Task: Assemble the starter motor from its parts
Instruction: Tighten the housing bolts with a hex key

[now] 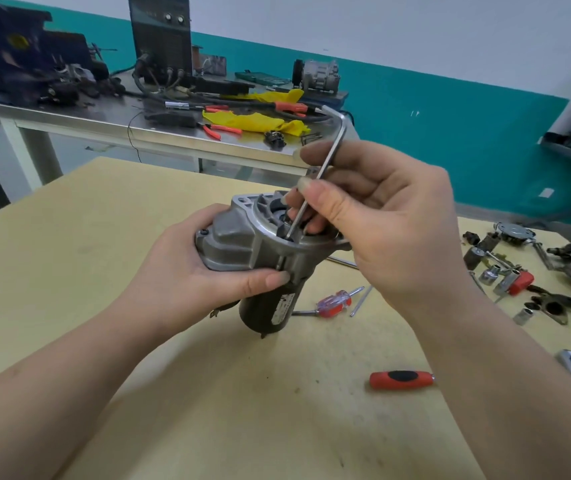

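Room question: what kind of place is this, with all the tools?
Probably a repair workshop: a starter motor being worked on with a hex key, sockets beside it, and pliers on a metal bench.

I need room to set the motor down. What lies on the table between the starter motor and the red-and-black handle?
Head view: bare tabletop between starter motor and red-and-black handle.

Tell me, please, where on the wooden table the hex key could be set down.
Bare wood on the wooden table left of the starter motor, and near, before the red-handled tool. Crowded on the right: sockets and parts.
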Demonstrator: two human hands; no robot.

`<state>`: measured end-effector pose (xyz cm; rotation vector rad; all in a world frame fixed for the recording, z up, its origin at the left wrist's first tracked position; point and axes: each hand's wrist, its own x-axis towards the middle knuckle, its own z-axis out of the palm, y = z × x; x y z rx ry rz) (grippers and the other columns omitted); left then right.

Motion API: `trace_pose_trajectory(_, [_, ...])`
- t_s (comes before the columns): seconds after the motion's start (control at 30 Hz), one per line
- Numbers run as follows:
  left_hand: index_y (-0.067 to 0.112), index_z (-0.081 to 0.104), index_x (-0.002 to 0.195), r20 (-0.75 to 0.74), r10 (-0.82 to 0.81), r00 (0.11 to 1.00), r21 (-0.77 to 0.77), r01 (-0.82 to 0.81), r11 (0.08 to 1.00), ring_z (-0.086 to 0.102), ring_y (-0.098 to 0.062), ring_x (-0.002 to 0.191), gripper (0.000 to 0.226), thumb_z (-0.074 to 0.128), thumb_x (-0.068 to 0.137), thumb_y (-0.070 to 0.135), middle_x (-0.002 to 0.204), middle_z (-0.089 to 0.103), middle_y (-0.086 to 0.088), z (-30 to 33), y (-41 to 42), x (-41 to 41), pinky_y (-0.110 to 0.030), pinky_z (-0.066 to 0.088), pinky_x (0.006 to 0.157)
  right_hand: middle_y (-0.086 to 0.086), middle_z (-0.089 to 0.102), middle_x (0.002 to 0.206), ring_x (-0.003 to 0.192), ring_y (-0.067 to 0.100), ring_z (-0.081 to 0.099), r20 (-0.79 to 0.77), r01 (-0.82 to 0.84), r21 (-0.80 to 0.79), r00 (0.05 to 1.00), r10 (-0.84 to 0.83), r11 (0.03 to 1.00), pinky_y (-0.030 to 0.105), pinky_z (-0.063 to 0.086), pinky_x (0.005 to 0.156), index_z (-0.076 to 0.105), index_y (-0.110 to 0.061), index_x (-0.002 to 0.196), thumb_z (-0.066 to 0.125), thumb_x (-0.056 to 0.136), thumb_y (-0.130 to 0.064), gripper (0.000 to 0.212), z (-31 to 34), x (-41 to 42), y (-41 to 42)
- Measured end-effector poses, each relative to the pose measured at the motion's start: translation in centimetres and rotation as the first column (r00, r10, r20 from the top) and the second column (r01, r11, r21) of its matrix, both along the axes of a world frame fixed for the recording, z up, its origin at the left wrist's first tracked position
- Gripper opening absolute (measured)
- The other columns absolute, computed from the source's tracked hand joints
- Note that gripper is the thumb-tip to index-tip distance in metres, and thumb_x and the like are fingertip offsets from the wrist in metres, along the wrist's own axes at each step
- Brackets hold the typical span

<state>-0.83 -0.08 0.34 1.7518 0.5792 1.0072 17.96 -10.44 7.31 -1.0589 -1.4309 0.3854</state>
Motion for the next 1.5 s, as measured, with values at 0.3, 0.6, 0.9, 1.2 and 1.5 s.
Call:
trace_pose_trajectory(0.3, [0.04,0.075,0.113,-0.012,0.004,1.0,0.008,-0.003,1.0,0.079,-0.009,0.102,0.066,0.099,0.053,0.053,0.108,0.083,0.01,0.2,-0.1,0.0,-0.016,0.058,0.082,0.002,0.073,0.076,0.065,0.015,0.07,0.03,0.148,0.029,0.988,-0.149,0.989,0.028,0.059,0.055,0.07,-0.022,0.082,0.088,0.082,-0.022,0.018,0.1,-1.3,0.1])
trace_pose_trajectory(0.6, [0.044,0.073,0.115,-0.014,0.013,1.0,0.018,-0.013,1.0,0.079,-0.011,0.104,0.065,0.098,0.056,0.056,0.11,0.083,0.011,0.2,-0.1,0.1,-0.031,0.059,0.086,0.004,0.079,0.092,0.084,0.011,0.075,-0.067,-0.028,-0.037,0.997,0.026,0.999,0.015,0.054,0.066,0.074,-0.02,0.114,0.063,0.101,-0.014,0.018,0.5,-1.2,-0.3])
trace_pose_trajectory(0.9, [0.042,0.074,0.113,-0.021,0.016,1.0,0.01,-0.016,1.0,0.079,-0.01,0.099,0.067,0.1,0.052,0.054,0.106,0.083,0.009,0.1,-0.1,0.0,-0.019,0.06,0.077,0.003,0.078,0.084,0.075,0.018,0.077,-0.074,0.038,-0.018,0.996,-0.039,0.999,0.023,0.058,0.062,0.069,-0.02,0.101,0.084,0.084,-0.018,0.023,0.7,-1.6,-0.1])
trace_pose_trajectory(1.2, [0.042,0.074,0.114,-0.022,0.004,1.0,0.019,-0.003,1.0,0.079,-0.013,0.104,0.063,0.099,0.056,0.053,0.11,0.083,0.008,0.2,0.0,-0.1,-0.025,0.062,0.082,0.002,0.08,0.095,0.087,0.019,0.079,0.024,-0.023,-0.044,0.999,0.024,0.999,0.019,0.057,0.067,0.071,-0.016,0.111,0.062,0.102,-0.01,0.014,0.9,-1.1,-0.5])
trace_pose_trajectory(1.5, [0.039,0.075,0.115,-0.025,0.007,1.0,-0.01,-0.007,1.0,0.079,-0.01,0.093,0.067,0.101,0.056,0.053,0.106,0.083,0.006,0.1,0.1,0.0,-0.027,0.06,0.072,0.001,0.081,0.096,0.086,0.019,0.079,-0.046,-0.027,-0.055,0.999,0.025,0.998,0.019,0.057,0.064,0.068,-0.019,0.12,0.067,0.099,-0.017,0.021,0.9,-1.1,-0.4])
